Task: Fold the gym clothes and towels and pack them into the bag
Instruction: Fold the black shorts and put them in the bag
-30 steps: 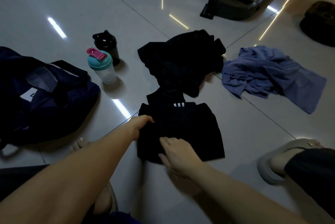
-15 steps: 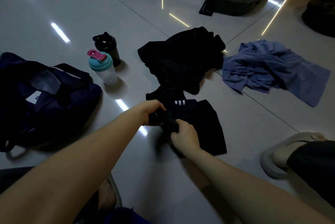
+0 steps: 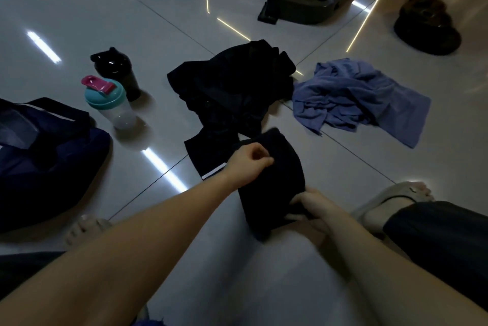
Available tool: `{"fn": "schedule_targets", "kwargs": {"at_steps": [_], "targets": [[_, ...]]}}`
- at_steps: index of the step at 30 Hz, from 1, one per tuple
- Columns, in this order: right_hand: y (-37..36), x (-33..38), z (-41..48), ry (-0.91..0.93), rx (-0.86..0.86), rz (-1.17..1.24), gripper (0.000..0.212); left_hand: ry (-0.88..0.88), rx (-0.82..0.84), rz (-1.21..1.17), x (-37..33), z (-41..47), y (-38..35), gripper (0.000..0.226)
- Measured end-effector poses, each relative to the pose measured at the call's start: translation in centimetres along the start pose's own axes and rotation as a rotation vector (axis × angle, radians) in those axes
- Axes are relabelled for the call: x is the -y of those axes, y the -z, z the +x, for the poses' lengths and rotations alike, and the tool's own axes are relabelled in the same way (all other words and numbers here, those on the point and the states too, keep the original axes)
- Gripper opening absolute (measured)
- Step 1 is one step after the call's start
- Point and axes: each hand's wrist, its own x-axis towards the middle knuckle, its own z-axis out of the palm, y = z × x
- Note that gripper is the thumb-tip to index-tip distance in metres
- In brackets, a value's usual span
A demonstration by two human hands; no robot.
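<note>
Lower centre, the folded black garment (image 3: 274, 183) looks soft, light and limp. The left hand (image 3: 248, 164) pinches its top edge and the right hand (image 3: 314, 204) grips its near edge. Holding both ends should keep the fold.

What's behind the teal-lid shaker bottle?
A black bottle stands on the floor directly behind the teal-lid shaker bottle. Its lid and right side show; its lower left is covered by the shaker, so whether they touch cannot be told.
</note>
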Motion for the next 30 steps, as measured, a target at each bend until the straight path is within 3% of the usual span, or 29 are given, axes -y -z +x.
{"fn": "schedule_targets", "kwargs": {"at_steps": [3, 4, 6, 9, 12, 16, 19, 21, 23, 26, 28, 30], "targets": [[1.5, -1.9, 1.3, -0.182, -0.088, 0.127, 0.018, -0.183, -0.034, 0.625, 4.1, -0.2, -0.3, 0.047], [1.7, -2.0, 1.8, -0.209, -0.118, 0.145, 0.022, -0.187, 0.022, 0.733, 5.4, -0.4, -0.5, 0.063], [1.6, -1.4, 2.6, -0.211, -0.132, 0.168, 0.043, -0.193, 0.106, 0.853, 7.3, -0.9, -0.9, 0.086], [0.3, -0.4, 2.5, -0.134, -0.173, 0.024, 0.034, -0.231, 0.136, 0.967, 8.1, -1.1, -2.2, 0.101], [0.0, -0.5, 2.6, 0.001, -0.23, -0.28, 0.026, -0.216, 0.185, 1.049, 8.1, -1.0, -3.2, 0.109], [0.9, -1.6, 3.1, 0.165, -0.283, -0.377, 0.027, -0.103, 0.201, 1.078, 9.0, -1.1, -4.2, 0.117], [0.9, -2.7, 3.3, 0.229, -0.359, -0.591, 0.02, -0.028, 0.189, 1.116, 8.9, -1.3, -5.5, 0.117], [0.6, -3.2, 3.0, 0.221, -0.356, -0.799, 0.026, -0.009, 0.192, 1.155, 8.6, -1.2, -6.0, 0.116], [0.3, -3.6, 2.9, 0.228, -0.386, -0.927, 0.044, -0.035, 0.189, 1.177, 8.3, -1.3, -5.9, 0.113], [-0.1, -3.1, 3.4, 0.215, -0.421, -0.877, 0.068, -0.252, 0.121, 1.128, 8.8, -2.2, -5.3, 0.105], [-0.3, -2.7, 4.1, 0.134, -0.372, -0.769, 0.064, -0.396, 0.173, 1.086, 9.8, -3.3, -4.9, 0.105], [-0.6, -2.4, 4.3, 0.062, -0.311, -0.679, 0.058, -0.417, 0.243, 1.111, 11.1, -4.4, -4.6, 0.108]]}}
